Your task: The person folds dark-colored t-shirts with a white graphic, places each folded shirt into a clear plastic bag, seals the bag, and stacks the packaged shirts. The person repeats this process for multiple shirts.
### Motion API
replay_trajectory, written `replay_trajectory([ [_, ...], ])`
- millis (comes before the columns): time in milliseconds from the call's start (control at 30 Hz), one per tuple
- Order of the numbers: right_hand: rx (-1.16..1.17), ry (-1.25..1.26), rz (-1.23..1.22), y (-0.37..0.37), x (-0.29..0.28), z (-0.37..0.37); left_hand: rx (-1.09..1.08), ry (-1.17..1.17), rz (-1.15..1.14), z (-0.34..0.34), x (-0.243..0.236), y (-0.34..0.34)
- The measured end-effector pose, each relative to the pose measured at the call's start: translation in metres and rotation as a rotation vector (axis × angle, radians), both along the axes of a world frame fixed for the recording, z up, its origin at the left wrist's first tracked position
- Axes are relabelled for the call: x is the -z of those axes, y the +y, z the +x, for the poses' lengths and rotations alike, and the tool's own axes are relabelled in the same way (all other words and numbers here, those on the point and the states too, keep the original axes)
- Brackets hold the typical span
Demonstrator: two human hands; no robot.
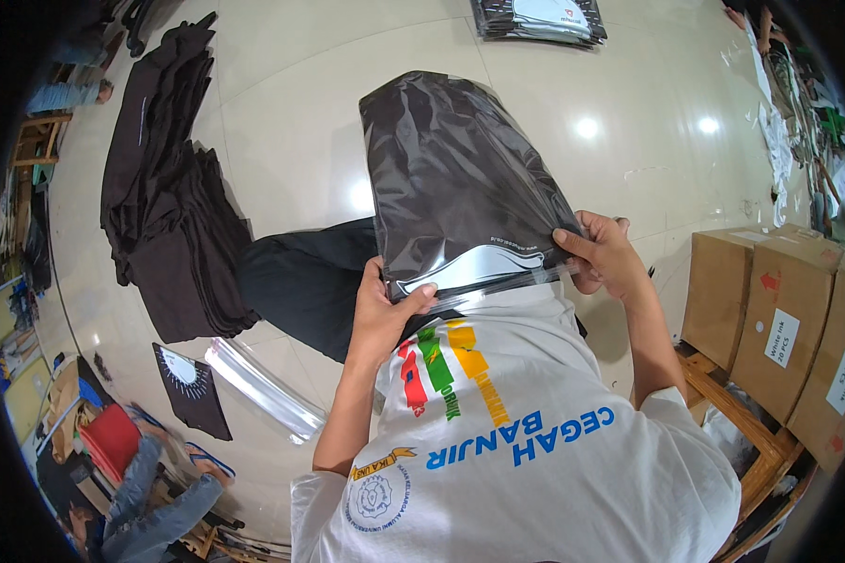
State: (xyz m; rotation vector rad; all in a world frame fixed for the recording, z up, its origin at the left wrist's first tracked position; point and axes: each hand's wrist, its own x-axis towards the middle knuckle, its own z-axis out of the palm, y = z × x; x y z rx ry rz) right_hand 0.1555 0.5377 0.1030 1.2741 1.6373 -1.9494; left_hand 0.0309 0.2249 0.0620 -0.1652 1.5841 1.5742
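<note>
A folded black garment in a clear plastic bag is held up in front of my torso, its white printed part at the near edge. My left hand pinches the bag's near left corner, thumb on top. At the near right corner, my right hand grips the bag between thumb and fingers. The bag's clear flap edge runs between the two hands. To the left lie a stack of folded black garments and a pile of clear plastic bags. Beside them rests a small black piece with a white print.
A stack of bagged garments lies on the tiled floor at the far side. Cardboard boxes sit on a wooden rack at the right. Another person's jeans-clad leg shows at lower left. Cluttered goods line the far right.
</note>
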Motion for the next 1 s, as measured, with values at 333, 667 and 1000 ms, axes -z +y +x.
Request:
replay_trajectory([
  [333,-0.007,-0.006,-0.079,-0.002,0.006,0.007,-0.282,-0.099,0.117,0.018,0.008,-0.001],
  [667,0.018,0.039,-0.052,-0.011,0.006,0.010,-0.383,0.072,0.057,0.025,0.021,0.003],
  [1000,0.048,0.127,-0.030,-0.014,0.005,0.009,-0.442,-0.049,0.084,0.016,0.028,0.005],
])
